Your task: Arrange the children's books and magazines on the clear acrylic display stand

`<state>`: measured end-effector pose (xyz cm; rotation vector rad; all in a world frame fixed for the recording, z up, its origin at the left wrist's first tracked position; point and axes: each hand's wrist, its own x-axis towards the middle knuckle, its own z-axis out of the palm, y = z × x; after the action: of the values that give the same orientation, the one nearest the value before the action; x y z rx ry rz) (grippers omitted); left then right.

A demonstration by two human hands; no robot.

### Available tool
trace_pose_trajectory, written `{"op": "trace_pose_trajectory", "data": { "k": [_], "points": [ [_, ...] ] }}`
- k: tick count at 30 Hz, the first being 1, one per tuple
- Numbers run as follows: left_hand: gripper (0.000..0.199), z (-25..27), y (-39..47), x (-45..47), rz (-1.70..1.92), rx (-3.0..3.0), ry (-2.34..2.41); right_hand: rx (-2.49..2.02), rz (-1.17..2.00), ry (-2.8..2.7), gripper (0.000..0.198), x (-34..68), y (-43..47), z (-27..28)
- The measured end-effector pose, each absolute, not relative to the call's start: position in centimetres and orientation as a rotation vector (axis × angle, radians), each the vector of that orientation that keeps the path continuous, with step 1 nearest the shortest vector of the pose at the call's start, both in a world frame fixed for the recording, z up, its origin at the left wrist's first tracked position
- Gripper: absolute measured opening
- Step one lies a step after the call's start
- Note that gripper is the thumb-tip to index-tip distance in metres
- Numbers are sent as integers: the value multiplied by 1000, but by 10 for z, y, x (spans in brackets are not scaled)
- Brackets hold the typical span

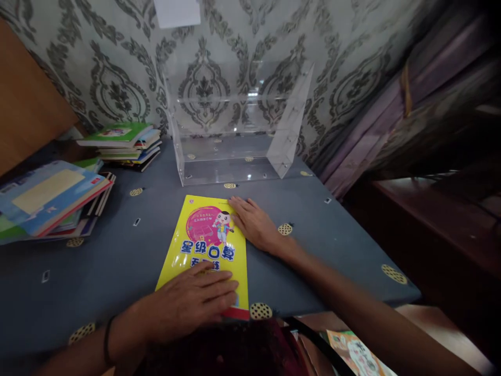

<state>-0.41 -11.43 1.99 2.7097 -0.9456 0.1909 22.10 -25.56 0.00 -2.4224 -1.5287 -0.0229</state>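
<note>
From afar I'd press evenly on the yellow book [209, 235], beneath the spread left hand [191, 297] and against the outstretched right hand [256, 224].

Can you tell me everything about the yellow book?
The yellow book looks glossy, like coated paper, with a pink patch, a cartoon figure and blue lettering on top; a red strip shows at its near edge. It lies flat, apparently closed, on the gray-blue tablecloth, in front of the clear rack. The left hand covers part of its near end; the right hand rests at its far right corner.
</note>
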Motion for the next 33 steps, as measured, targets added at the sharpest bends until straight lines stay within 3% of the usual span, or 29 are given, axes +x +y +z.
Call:
{"op": "trace_pose_trajectory", "data": {
  "k": [6,10,16,20,25,33],
  "points": [
    [31,53,-59,-27,53,2714,-690,-2567,-235,-1464,35,193,-295,20],
    [29,55,-44,-27,162,2753,-442,-2520,-260,-1526,25,172,-295,40],
    [44,9,-73,7,489,2901,-109,-1986,153,-1744,47,138,-219,41],
    [51,-10,-80,15,526,3040,-105,-1943,411,-1702,69,144,-179,26],
    [62,-16,-77,14,491,3118,-10,-2086,303,-1667,77,195,-189,7],
    [63,-11,-84,20,403,3127,-18,-2368,7,-1641,65,229,-222,-5]
  ]
}}
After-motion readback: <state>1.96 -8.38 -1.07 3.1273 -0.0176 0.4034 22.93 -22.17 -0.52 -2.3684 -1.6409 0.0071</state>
